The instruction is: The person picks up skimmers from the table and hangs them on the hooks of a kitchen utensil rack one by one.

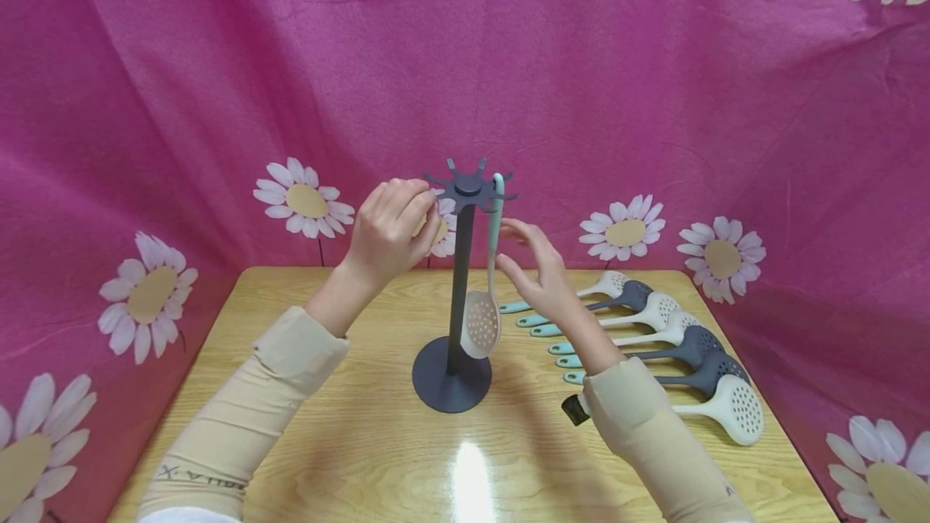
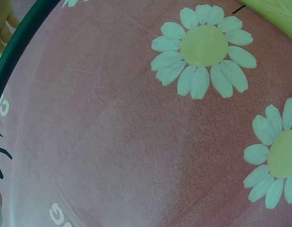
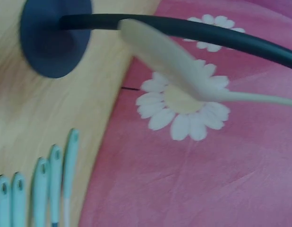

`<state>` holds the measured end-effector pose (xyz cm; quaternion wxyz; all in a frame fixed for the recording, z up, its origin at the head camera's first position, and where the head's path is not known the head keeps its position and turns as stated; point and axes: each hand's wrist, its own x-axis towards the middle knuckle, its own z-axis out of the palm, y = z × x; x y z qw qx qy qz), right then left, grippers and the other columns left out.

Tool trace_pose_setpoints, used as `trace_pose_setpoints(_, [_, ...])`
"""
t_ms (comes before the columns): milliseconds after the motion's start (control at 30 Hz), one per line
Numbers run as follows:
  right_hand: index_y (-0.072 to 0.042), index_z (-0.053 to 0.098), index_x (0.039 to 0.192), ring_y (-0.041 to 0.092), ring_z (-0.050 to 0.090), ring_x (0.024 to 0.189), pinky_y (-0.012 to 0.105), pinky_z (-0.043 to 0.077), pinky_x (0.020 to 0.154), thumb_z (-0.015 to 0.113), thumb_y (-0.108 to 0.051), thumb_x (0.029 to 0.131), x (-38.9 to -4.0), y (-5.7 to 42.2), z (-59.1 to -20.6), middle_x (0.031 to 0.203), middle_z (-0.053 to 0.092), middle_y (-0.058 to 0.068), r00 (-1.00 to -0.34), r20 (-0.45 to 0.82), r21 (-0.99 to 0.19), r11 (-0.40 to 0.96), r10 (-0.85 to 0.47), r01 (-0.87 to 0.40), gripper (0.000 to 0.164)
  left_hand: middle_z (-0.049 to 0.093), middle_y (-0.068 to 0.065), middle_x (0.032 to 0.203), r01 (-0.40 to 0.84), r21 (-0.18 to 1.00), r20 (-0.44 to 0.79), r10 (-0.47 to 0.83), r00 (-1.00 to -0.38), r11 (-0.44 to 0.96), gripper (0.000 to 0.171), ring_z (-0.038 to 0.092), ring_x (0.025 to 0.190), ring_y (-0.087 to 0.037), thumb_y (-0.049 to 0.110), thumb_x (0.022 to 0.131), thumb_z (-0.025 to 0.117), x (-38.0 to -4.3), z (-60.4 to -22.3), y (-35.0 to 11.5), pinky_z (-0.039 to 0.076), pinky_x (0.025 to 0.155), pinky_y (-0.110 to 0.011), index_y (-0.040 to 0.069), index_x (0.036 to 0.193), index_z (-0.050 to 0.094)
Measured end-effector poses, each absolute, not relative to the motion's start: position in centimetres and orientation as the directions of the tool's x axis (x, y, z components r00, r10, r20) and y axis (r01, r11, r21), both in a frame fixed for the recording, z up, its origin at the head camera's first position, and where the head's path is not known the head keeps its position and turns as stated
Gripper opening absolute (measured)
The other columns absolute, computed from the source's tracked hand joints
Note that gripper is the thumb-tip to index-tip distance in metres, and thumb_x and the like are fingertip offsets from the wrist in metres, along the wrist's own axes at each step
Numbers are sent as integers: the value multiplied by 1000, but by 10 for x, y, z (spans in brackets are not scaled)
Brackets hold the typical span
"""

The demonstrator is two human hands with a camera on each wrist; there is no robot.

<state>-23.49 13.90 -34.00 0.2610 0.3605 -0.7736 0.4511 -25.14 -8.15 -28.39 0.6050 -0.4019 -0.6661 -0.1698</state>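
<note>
A dark utensil stand (image 1: 459, 289) with a round base and hooked arms at its top stands upright on the wooden table. On the right side of its top hangs a white skimmer (image 1: 482, 325) with a mint-green handle, its perforated head down beside the post. My left hand (image 1: 392, 224) has its fingers curled at the left tips of the stand's arms and appears to pinch one. Beside the green handle, my right hand (image 1: 536, 269) has its thumb and fingers spread, not gripping it. In the right wrist view the skimmer (image 3: 169, 61) shows side-on before the post.
Several skimmers, white (image 1: 741, 410) and dark grey (image 1: 701, 345), lie in a row on the right of the table (image 1: 349, 442), handles toward the stand. A small black object (image 1: 575, 410) lies by my right sleeve. A pink daisy-print cloth (image 1: 392, 63) hangs behind.
</note>
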Motion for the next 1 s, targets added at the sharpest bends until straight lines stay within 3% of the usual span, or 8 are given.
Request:
trace_pose_setpoints(100, [6, 50, 120, 34, 51, 106, 45, 40, 93, 55, -16, 89, -247, 153, -365, 114, 54, 21, -486, 804, -337, 411, -342, -847, 38, 61, -17, 79, 742, -258, 942, 332, 50, 619, 11, 56, 67, -28, 4, 82, 55, -251, -284, -81, 47, 59, -34, -5, 79, 60])
trace_pose_setpoints(200, [1, 55, 115, 32, 54, 100, 44, 43, 87, 51, -31, 90, -260, 170, -390, 110, 57, 17, -308, 863, -81, 492, -401, -867, 41, 61, -16, 78, 743, -255, 943, 331, 49, 619, 14, 56, 67, -28, 6, 83, 53, -251, -284, -81, 48, 59, -34, -5, 79, 60])
trace_pose_setpoints(267, [2, 58, 110, 33, 56, 92, 46, 45, 79, 52, -28, 89, -261, 178, -400, 104, 58, 19, -205, 873, 66, 525, -442, -849, 37, 61, -16, 78, 743, -254, 943, 330, 48, 619, 15, 56, 67, -28, 6, 84, 53, -250, -284, -81, 48, 59, -34, -5, 78, 60])
trace_pose_setpoints(333, [2, 59, 107, 33, 56, 89, 46, 46, 75, 52, -26, 88, -259, 187, -410, 102, 59, 19, -181, 865, 116, 537, -468, -835, 35, 61, -16, 78, 743, -255, 943, 330, 49, 619, 15, 56, 67, -28, 7, 84, 53, -251, -284, -81, 48, 59, -34, -5, 78, 60])
trace_pose_setpoints(1000, [1, 57, 115, 35, 52, 99, 52, 39, 81, 47, -41, 90, -215, 287, -497, 110, 56, 17, -573, 708, -108, 739, -412, -665, 50, 61, -17, 78, 741, -258, 941, 335, 47, 620, 13, 57, 68, -28, 5, 83, 54, -251, -286, -82, 48, 60, -34, -6, 79, 60])
